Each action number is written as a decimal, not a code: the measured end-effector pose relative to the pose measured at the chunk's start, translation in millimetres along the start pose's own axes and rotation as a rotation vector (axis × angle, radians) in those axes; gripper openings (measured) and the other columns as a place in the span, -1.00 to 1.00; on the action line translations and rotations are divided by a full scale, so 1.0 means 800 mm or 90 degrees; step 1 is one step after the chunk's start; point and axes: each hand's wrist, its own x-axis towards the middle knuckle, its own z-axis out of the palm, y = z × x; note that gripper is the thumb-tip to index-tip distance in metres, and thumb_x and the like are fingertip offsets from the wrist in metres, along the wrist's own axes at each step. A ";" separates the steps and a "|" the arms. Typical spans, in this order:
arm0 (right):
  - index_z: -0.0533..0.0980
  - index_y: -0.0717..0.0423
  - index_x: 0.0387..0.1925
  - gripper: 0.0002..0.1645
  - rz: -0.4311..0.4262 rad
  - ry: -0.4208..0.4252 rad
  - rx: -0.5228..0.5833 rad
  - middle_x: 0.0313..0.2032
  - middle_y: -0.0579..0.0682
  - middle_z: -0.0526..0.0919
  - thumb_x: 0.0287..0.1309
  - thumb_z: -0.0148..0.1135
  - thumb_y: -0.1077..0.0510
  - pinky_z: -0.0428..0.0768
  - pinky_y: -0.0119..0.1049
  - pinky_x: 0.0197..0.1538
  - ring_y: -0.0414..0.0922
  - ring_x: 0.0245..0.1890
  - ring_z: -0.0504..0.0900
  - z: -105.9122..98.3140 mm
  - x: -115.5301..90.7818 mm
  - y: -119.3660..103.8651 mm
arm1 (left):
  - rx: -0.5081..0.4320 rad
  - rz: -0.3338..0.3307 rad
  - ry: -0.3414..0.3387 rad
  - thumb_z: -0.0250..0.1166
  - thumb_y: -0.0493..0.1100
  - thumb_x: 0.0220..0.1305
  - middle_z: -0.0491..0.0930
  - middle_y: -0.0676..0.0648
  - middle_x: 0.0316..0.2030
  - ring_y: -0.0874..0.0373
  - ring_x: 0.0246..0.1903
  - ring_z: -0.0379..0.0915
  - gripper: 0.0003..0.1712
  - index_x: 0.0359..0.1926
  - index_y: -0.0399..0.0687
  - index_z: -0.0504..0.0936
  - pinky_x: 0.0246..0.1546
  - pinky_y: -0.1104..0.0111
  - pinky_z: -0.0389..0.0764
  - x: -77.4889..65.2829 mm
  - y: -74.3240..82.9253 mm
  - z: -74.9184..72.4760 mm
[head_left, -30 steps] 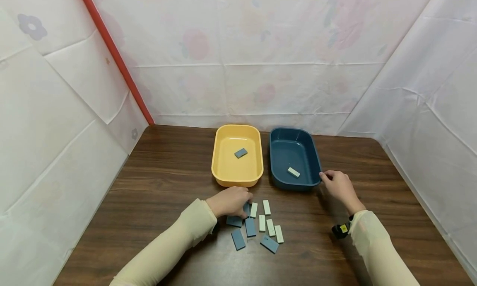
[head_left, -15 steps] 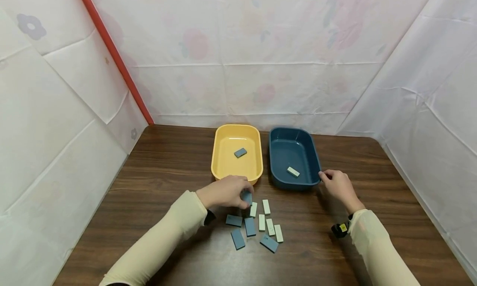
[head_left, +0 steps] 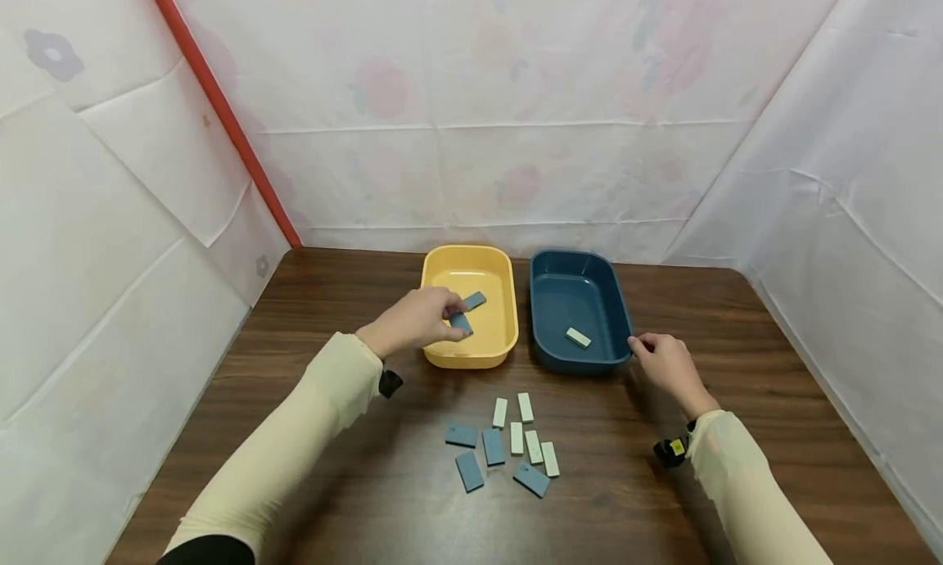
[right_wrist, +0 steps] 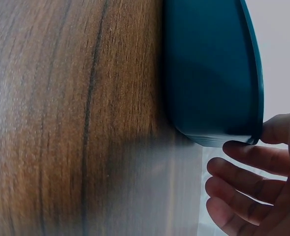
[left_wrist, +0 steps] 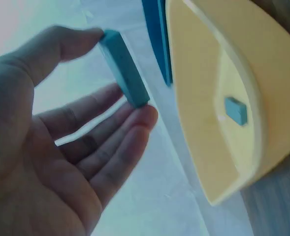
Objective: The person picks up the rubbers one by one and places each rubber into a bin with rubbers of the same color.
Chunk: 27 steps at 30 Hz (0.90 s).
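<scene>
Head view shows the change of the last second: the left hand (head_left: 418,321), down among the loose blocks a second ago, has risen to the near left side of the deep, yellow, plastic-looking rectangular tray (head_left: 497,323), carrying a flat grey-blue rectangular block (head_left: 461,324). Its thumb and fingertips pinch that block, which the left wrist view shows raised and apart from the tray. The table group is thus one grey-blue piece smaller, though the carried one is not yet released. Inside the yellow tray lies one matching grey-blue block (head_left: 475,300); the dark blue, plastic-looking rectangular tray (head_left: 582,299) beside it contains a single slim pale-green block (head_left: 578,337). The right hand (head_left: 666,364) has stayed at that blue tray's near right corner, thumb and forefinger pinching the rim, other fingers loosely bent. Four grey-blue blocks (head_left: 469,472) and five pale-green blocks (head_left: 516,439) lie on the dark brown wood-grained table (head_left: 331,303).
</scene>
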 end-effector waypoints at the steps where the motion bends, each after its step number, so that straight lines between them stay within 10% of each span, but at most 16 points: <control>1: 0.56 0.40 0.03 -0.46 -0.002 0.001 0.000 -0.15 0.31 0.68 0.46 -0.07 0.00 0.50 -0.17 -0.28 0.00 -0.33 0.57 0.000 0.000 0.000 | 0.000 -0.013 0.002 0.36 0.00 0.21 0.65 -0.07 -0.12 0.11 -0.15 0.57 -0.54 0.05 -0.16 0.64 -0.08 0.23 0.59 0.003 -0.004 -0.002; 12: 0.57 0.39 0.02 -0.47 0.000 0.001 -0.001 -0.19 0.29 0.69 0.46 -0.07 0.00 0.48 -0.20 -0.31 -0.03 -0.37 0.55 0.001 -0.002 -0.001 | 0.027 -0.083 -0.030 0.35 -0.01 0.22 0.66 -0.09 -0.05 0.07 -0.17 0.58 -0.56 0.05 -0.14 0.64 -0.11 0.23 0.59 0.032 -0.039 0.016; 27: 0.54 0.40 0.06 -0.47 0.009 0.000 0.000 -0.14 0.31 0.68 0.47 -0.09 0.01 0.52 -0.14 -0.25 0.00 -0.30 0.57 0.002 -0.006 0.001 | 0.168 0.014 -0.113 0.42 -0.07 0.12 0.70 -0.06 -0.12 0.07 -0.18 0.56 -0.70 -0.13 -0.07 0.73 -0.07 0.21 0.58 0.046 -0.046 0.049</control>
